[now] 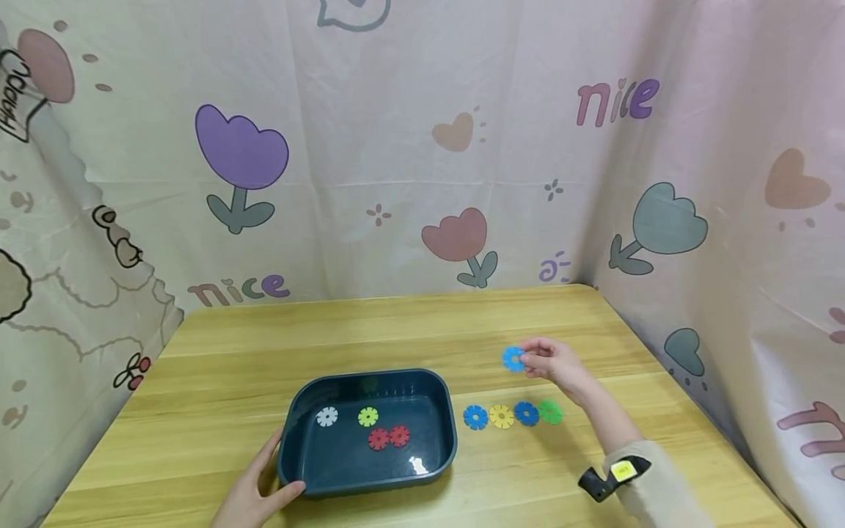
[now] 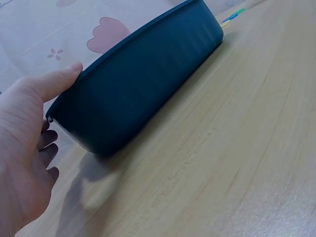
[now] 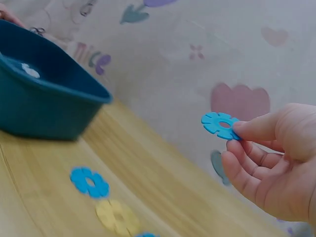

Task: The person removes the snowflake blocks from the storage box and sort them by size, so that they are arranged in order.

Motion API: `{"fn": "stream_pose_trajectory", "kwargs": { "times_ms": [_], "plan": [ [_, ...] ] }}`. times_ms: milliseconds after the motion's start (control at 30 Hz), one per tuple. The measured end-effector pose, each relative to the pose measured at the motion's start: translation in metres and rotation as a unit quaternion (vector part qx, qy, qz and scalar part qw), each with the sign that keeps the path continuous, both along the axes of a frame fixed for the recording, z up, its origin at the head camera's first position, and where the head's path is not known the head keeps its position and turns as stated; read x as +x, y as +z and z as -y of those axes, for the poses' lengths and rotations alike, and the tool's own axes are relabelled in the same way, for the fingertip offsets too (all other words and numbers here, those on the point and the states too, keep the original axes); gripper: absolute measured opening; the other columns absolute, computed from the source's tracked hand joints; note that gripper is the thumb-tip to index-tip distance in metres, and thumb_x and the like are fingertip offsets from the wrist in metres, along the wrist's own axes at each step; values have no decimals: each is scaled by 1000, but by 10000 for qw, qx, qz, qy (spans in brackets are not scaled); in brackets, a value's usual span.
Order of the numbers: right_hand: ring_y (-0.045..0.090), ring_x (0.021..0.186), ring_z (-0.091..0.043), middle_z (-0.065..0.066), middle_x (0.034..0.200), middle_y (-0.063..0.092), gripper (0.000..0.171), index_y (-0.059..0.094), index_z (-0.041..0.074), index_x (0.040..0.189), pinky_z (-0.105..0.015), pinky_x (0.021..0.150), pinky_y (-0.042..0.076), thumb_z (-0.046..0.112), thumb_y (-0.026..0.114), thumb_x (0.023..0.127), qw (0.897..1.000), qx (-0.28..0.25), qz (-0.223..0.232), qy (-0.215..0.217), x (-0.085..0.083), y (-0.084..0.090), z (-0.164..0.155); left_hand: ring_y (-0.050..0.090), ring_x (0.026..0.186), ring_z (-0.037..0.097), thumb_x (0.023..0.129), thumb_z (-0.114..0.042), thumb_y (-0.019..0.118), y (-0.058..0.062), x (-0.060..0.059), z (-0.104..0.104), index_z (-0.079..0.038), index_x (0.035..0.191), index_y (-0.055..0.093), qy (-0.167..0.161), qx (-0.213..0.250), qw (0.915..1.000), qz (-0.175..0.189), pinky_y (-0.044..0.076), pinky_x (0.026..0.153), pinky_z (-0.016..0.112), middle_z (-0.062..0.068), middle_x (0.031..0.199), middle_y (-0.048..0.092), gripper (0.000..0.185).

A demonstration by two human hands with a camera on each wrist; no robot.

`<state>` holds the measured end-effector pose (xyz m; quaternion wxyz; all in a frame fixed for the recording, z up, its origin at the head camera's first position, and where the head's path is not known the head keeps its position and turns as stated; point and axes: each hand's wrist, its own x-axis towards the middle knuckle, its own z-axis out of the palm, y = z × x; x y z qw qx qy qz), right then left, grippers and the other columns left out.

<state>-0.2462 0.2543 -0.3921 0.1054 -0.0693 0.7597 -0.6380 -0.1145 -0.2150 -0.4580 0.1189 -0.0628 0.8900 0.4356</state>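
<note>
Right hand (image 1: 551,361) pinching notched blue plastic disc (image 1: 513,358), left hand (image 1: 254,495) gripping smooth rounded teal tub (image 1: 289,469)

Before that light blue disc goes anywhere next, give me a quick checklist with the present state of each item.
1. Right hand grips the light blue flower-shaped plastic disc: ok, pinched at its edge, clear of the table.
2. Left hand steadies the dark teal plastic tray: ok, thumb on the rim at its near left corner.
3. Tray flat on the wooden table: ok.
4. Room in the tray: ok, only a white disc, a yellow-green disc and two red discs lie inside.
5. Row of four discs beside the tray undisturbed: ok, blue, yellow, blue, green.
</note>
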Motion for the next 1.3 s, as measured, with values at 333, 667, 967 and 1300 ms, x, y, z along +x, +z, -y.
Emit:
{"fn": "stream_pose_trajectory", "kwargs": {
  "times_ms": [333,667,967,1300],
  "plan": [
    [57,77,-12,1,84,57,28,50,-9,111,-28,72,54,10,57,92,9979,376,297,-433,17,-19,-52,15,132,55,85,-44,65,1,-2,-1,-8,151,11,33,117,9999,73,30,96,69,30,150,13,92],
    [55,72,-9,2,82,59,28,53,-11,109,-24,64,51,10,60,91,9907,805,593,-922,26,-43,-80,16,132,55,85,-43,64,1,-3,-1,-7,151,11,18,91,9999,78,31,96,69,31,150,13,91],
    [55,73,-12,0,81,60,33,55,-12,112,-26,62,51,12,62,90,9751,1714,814,-1146,27,-59,-91,15,132,55,85,-44,64,1,-2,0,-8,151,11,55,106,9998,131,29,96,69,30,150,13,92],
    [55,70,-14,-2,78,61,23,59,-11,102,-26,58,50,6,62,87,9644,2341,510,-1123,25,-66,-92,16,132,55,85,-45,64,-1,-2,0,-8,151,12,63,51,9999,114,31,95,69,30,150,14,92]
  ]
}}
